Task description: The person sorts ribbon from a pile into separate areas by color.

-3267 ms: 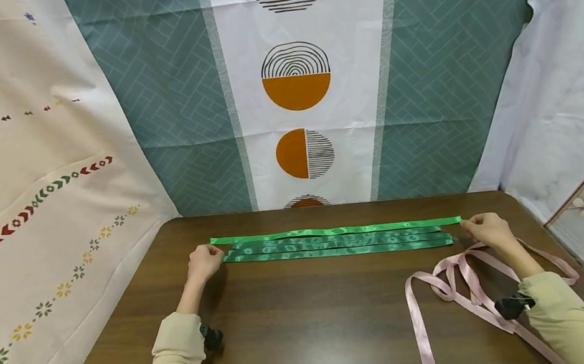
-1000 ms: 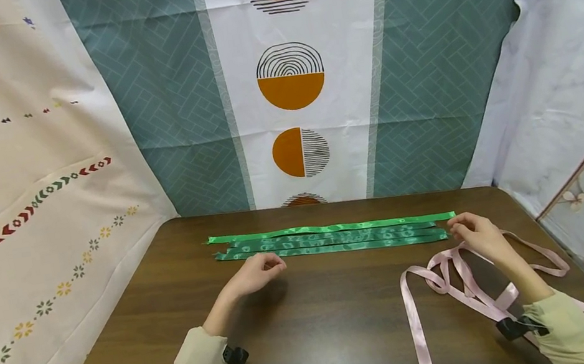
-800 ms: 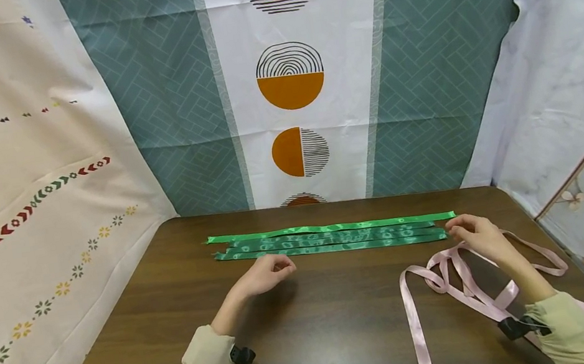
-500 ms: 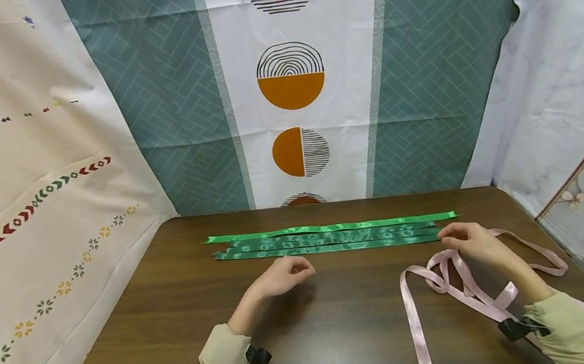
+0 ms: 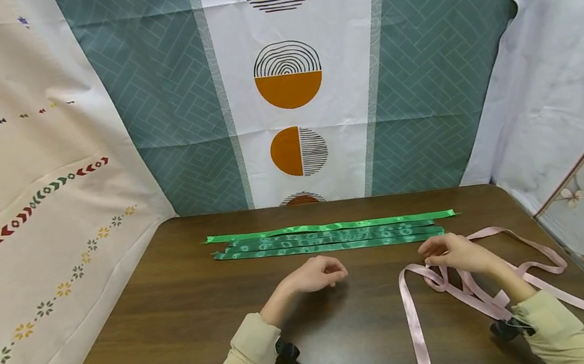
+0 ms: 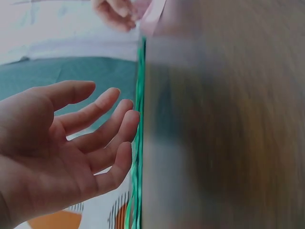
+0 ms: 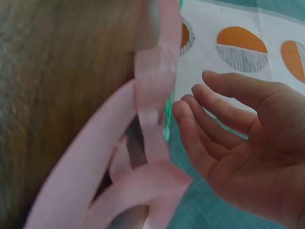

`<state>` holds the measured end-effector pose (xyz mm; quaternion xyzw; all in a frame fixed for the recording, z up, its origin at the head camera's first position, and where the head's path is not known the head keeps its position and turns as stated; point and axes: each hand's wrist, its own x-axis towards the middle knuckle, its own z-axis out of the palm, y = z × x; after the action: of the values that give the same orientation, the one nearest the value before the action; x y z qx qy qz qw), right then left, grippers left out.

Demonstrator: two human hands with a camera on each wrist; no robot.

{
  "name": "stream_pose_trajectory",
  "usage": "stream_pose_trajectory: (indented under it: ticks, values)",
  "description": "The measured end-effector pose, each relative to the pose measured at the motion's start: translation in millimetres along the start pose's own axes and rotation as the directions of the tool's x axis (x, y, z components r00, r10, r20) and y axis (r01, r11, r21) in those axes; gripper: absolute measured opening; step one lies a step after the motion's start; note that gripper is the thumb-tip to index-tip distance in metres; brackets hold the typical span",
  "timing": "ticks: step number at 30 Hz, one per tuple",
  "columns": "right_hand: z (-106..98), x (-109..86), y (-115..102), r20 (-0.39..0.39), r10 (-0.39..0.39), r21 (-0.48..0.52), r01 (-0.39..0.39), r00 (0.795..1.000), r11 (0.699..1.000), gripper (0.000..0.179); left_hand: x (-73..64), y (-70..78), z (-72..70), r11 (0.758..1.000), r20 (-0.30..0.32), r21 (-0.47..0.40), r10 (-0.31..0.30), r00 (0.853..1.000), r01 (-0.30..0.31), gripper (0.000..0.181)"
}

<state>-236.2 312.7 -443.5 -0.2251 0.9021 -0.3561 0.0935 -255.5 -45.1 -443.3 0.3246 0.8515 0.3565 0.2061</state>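
Several green ribbon strips lie side by side across the back of the table: a bright green ribbon (image 5: 332,226) farthest back, darker green ribbons (image 5: 329,243) in front of it. My left hand (image 5: 314,275) is in the air in front of them, fingers loosely bent; the left wrist view shows the hand (image 6: 81,133) holding nothing. Over the looped pink ribbon (image 5: 416,327) on the right hovers my right hand (image 5: 458,253). In the right wrist view its fingers (image 7: 190,129) are relaxed and apart from the pink ribbon (image 7: 138,191), with nothing between them.
The brown wooden table (image 5: 192,348) carries both ribbon groups. A patterned curtain (image 5: 288,82) hangs behind the table's back edge, with a cream cloth (image 5: 43,263) on the left and a white marbled cloth (image 5: 564,72) on the right.
Both hands were at the bright green ribbon's ends and have left it. The left hand has moved right and nearer; the right hand has moved left over the pink ribbon.
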Motion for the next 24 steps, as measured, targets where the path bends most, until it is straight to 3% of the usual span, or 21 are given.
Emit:
stream_pose_trajectory:
  ticks: [5, 12, 14, 19, 24]
  values:
    - [10, 7.7, 0, 0.048, -0.024, -0.008, 0.025, 0.999, 1.0, 0.029, 18.0, 11.5, 14.3, 1.0, 0.071, -0.002, -0.01, 0.997, 0.01, 0.022]
    - [25, 18.6, 6, 0.005, -0.028, -0.156, 0.029, 1.0, 0.987, 0.015, 39.2, 26.0, 32.3, 0.999, 0.138, 0.002, -0.035, 0.99, 0.035, 0.02]
    - [27, 19.4, 6, -0.007, -0.021, -0.173, 0.019, 1.0, 0.985, 0.007, 43.5, 29.5, 37.9, 0.999, 0.134, 0.003, -0.036, 0.99, 0.036, 0.022]
    - [24, 19.4, -2, -0.033, -0.046, -0.168, 0.04, 0.998, 0.985, 0.01, 51.1, 40.1, 49.4, 0.999, 0.079, 0.005, -0.049, 0.996, 0.048, 0.039]
    - [17, 18.6, -14, -0.097, -0.113, -0.126, 0.1, 0.989, 0.987, 0.012, 58.2, 49.4, 56.3, 0.995, 0.018, -0.096, -0.038, 0.999, 0.04, 0.051]
